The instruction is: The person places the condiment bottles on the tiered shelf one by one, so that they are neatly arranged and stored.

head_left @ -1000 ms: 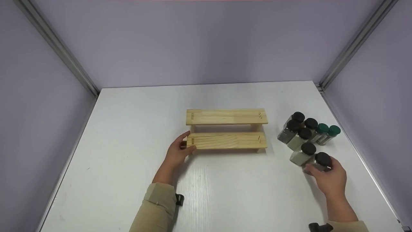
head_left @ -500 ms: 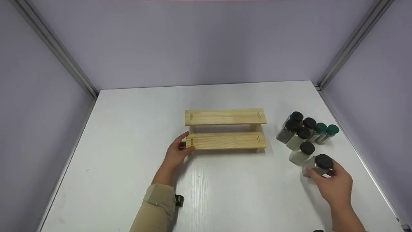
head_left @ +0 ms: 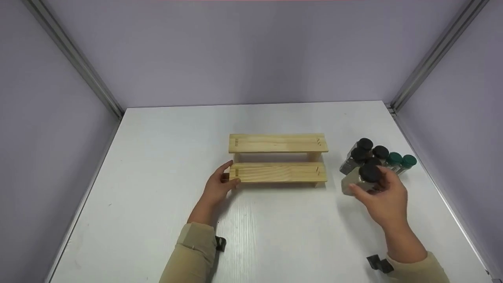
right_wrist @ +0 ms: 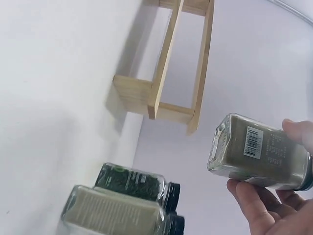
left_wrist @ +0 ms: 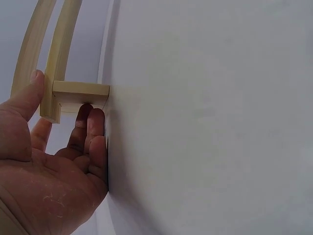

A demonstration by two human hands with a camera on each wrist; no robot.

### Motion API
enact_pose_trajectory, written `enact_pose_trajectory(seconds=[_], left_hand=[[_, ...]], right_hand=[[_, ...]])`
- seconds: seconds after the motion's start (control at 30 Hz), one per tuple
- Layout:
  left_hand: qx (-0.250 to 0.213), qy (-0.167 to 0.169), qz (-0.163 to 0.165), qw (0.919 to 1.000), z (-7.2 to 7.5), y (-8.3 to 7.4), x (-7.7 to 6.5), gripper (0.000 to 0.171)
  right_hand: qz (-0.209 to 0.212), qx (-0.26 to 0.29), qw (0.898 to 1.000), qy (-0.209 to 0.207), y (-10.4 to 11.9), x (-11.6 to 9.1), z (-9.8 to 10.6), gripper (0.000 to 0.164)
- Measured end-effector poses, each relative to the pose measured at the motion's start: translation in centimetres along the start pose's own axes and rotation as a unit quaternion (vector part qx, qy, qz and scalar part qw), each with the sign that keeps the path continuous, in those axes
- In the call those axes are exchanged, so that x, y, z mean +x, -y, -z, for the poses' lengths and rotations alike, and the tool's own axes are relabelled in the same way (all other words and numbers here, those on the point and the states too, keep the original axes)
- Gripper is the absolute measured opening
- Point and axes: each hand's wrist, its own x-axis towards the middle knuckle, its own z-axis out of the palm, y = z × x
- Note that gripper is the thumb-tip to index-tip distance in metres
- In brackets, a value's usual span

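A two-step wooden rack [head_left: 279, 173] stands mid-table. My left hand [head_left: 216, 188] grips the left end of its lower step. In the left wrist view, the thumb lies against the board and curled fingers reach under it beside the end leg [left_wrist: 80, 93]. My right hand [head_left: 385, 198] holds a square glass spice jar [head_left: 353, 181] by its sides, raised above the table and tilted. The right wrist view shows greyish-brown powder and a barcode label on this spice jar [right_wrist: 261, 152]. Its black lid [head_left: 369, 173] overlaps the jars behind it in the head view.
Several more spice jars stand at the right, some with black lids [head_left: 365, 144] and two with green lids [head_left: 409, 160]. A jar of pale powder [right_wrist: 112, 210] and one of dark green herbs [right_wrist: 132, 183] stand side by side. Walls enclose the white table [head_left: 157, 169].
My right hand has lifted the spice jar from the front of the group and carried it leftward and away from me. The left hand keeps its grip on the rack.
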Motion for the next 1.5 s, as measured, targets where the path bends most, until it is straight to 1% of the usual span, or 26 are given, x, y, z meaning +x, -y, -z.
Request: enact_pose_trajectory(seconds=[0.17, 0.23, 0.47, 0.67, 0.83, 0.93, 1.07, 1.23, 1.3, 1.5], left_hand=[[0.005, -0.005, 0.003, 1.0000, 0.0, 0.0, 0.0, 0.071], [0.005, -0.006, 0.002, 1.0000, 0.0, -0.1, 0.0, 0.072], [-0.003, -0.005, -0.002, 1.0000, -0.2, -0.1, 0.2, 0.072], [0.000, -0.003, -0.002, 1.0000, -0.6, 0.0, 0.4, 0.070], [0.006, 0.001, 0.000, 1.0000, -0.8, -0.1, 0.5, 0.071], [0.009, 0.006, -0.001, 0.9999, -0.8, 0.1, 0.4, 0.072], [0.013, 0.007, 0.000, 0.9999, -0.8, 0.4, 0.3, 0.072], [0.019, 0.000, -0.002, 0.9998, -0.9, 0.5, 0.4, 0.071], [0.019, -0.003, -0.001, 0.9998, -0.9, 0.4, 0.5, 0.071], [0.018, -0.004, 0.006, 0.9998, -1.1, 0.3, 0.4, 0.071]], right_hand=[[-0.002, 0.018, 0.999, 0.040, 1.9, 1.7, -2.0, 0.065], [0.005, 0.016, 0.999, 0.050, 2.7, 2.4, -2.7, 0.066], [0.054, 0.031, 0.996, 0.065, 4.3, 4.6, -5.4, 0.059], [0.068, 0.050, 0.993, 0.078, 5.1, 5.7, -7.5, 0.057], [0.085, 0.050, 0.992, 0.083, 6.1, 6.3, -9.0, 0.058], [0.085, 0.050, 0.991, 0.091, 6.6, 6.5, -10.0, 0.059], [0.088, 0.065, 0.988, 0.106, 7.3, 6.6, -11.4, 0.058], [0.102, 0.080, 0.985, 0.113, 8.0, 6.7, -13.0, 0.055], [0.105, 0.078, 0.984, 0.117, 8.2, 6.8, -13.7, 0.056], [0.093, 0.061, 0.985, 0.130, 9.1, 7.3, -15.6, 0.061]])
